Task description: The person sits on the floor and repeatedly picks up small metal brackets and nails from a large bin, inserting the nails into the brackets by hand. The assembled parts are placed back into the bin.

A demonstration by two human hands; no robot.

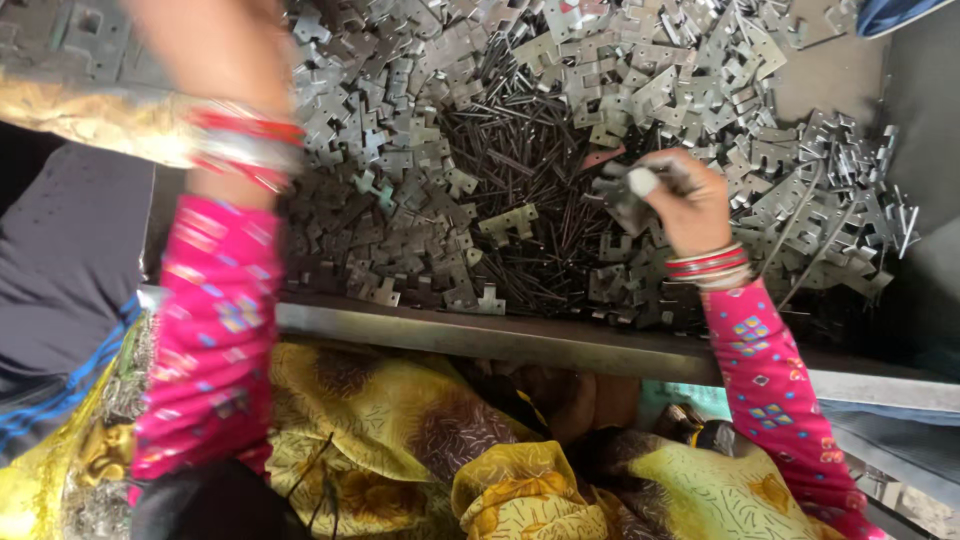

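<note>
A big heap of small grey metal hinge plates (400, 170) covers the work surface, with a dark bundle of thin metal pins (520, 170) in its middle. My right hand (685, 200), thumb tip wrapped in white, rests on the heap right of the pins. Its fingers are closed on a grey metal plate (625, 200). Red and silver bangles ring that wrist above a pink patterned sleeve. My left hand (215, 45) is raised over the left side of the heap. It is blurred and partly cut off by the top edge, so its fingers cannot be made out.
A grey metal rail (500, 340) borders the near side of the heap. Yellow patterned cloth (400, 440) lies over my lap below it. A gold-patterned cloth (80, 115) and dark fabric (70, 260) sit at the left. Bent wires (800, 230) lie among the plates at the right.
</note>
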